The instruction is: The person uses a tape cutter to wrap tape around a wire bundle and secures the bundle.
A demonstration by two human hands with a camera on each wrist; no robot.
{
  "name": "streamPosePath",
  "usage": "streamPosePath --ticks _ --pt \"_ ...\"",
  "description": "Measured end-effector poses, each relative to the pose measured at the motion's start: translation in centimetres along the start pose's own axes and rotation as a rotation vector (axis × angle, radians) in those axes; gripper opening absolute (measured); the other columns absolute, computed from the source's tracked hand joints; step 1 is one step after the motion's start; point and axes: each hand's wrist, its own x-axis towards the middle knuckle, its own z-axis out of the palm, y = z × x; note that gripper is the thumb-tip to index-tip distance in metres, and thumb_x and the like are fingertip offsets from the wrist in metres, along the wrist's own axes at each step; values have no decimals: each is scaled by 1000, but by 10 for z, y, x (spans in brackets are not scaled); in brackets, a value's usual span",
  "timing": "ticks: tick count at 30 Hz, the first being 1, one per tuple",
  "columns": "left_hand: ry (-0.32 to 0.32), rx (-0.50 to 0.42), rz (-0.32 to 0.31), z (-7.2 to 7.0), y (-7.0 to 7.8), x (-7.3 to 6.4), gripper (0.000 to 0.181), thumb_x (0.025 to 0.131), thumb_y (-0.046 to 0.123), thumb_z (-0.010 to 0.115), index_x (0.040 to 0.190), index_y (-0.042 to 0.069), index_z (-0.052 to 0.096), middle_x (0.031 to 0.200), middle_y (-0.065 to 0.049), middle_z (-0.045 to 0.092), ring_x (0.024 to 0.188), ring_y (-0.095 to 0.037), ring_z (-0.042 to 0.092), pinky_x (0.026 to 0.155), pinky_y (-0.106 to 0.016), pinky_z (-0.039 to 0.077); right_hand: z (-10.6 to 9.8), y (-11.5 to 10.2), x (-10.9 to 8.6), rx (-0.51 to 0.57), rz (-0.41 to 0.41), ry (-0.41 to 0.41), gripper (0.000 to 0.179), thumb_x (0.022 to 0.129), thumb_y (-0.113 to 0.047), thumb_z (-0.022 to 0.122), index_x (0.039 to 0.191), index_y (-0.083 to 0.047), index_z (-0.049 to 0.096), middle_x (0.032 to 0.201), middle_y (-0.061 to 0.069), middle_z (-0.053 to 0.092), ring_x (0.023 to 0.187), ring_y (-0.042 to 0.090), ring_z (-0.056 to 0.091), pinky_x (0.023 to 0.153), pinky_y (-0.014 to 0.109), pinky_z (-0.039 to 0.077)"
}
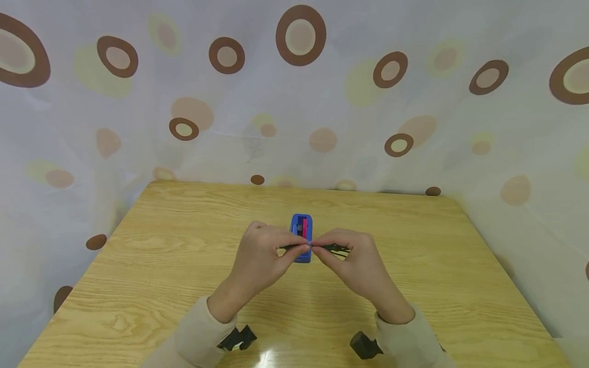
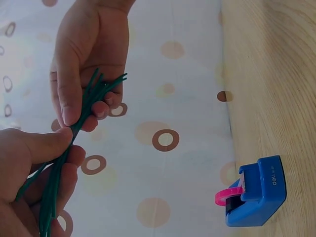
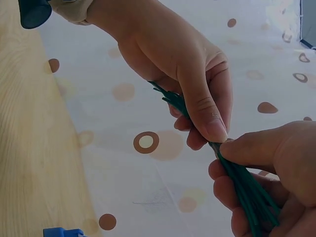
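Note:
My left hand [image 1: 264, 255] and right hand [image 1: 356, 258] meet above the table, thumb and fingers pinching the middle of one bundle of thin green strips [image 3: 247, 192]. Their fingertips nearly touch. The strips' loose ends fan out past both palms, and in the left wrist view part of the bundle [image 2: 53, 192] lies across the left fingers. Between the fingertips a small shiny, pale patch shows; the fingers hide most of it, and I cannot tell what it is. Just behind and below the hands stands a blue tape dispenser [image 1: 301, 219] with a pink roll core [image 2: 229, 196].
The wooden table [image 1: 184, 209] has a pale cloth [image 1: 294, 102] with brown ring patterns hanging behind it and at both sides. Black wrist mounts sit by the left [image 1: 236, 338] and right [image 1: 365, 345] sleeves.

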Motion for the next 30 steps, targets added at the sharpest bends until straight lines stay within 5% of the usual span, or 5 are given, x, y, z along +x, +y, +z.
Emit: streamPosePath --ticks 7,17,27,30 --pt "-31 -46 -56 -1 0 1 11 83 25 82 88 15 81 79 8 73 51 6 45 66 -31 40 2 1 0 14 8 25 16 84 1 77 93 -12 78 91 -8 72 81 11 69 72 30 56" --pt "-156 -114 -118 -7 -1 7 13 87 24 78 91 12 81 81 6 74 44 5 35 48 -20 36 4 1 0 -87 -171 48 17 80 5 79 92 -7 78 91 1 72 83 13 67 71 22 54" --pt "-378 -241 -329 -15 -1 13 15 92 28 72 96 15 80 85 9 73 43 -2 33 46 -22 33 7 10 -3 -160 -311 83 20 75 7 82 90 -4 78 91 3 72 85 19 67 78 26 53" --pt "-431 -291 -413 -16 -2 14 15 93 28 71 98 16 80 87 10 73 47 -3 41 49 -23 37 8 13 -4 -170 -348 101 11 81 0 80 92 -3 78 91 4 71 85 21 66 78 27 52"
